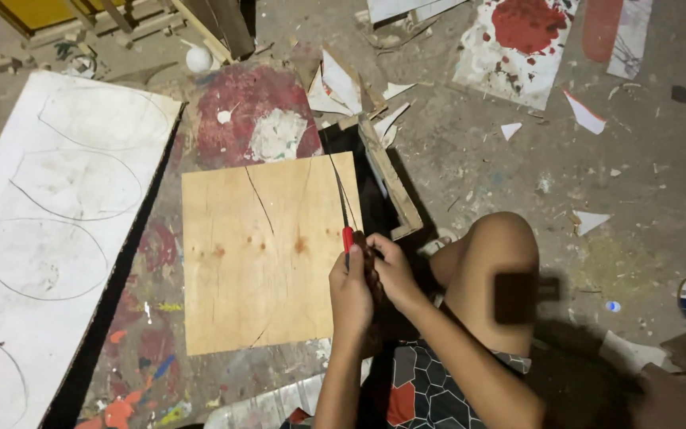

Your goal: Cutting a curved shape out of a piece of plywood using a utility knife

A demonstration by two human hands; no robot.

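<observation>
Left hand (351, 294): fingers closed around the red-handled thin saw blade (344, 218).
Right hand (393, 270): curled beside the left, touching the handle; grip unclear.
Saw: along the right edge of the square pale plywood sheet (263, 254).
Floor (518, 175): paint-stained, white board with pencilled leaf outlines (49, 214) left.

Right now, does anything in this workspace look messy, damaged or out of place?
Yes. White offcuts lie scattered on the paint-stained floor above the plywood sheet. The sheet sits slightly askew, with a curved line marked across it. Both hands grip a red-handled saw at its right edge.
</observation>
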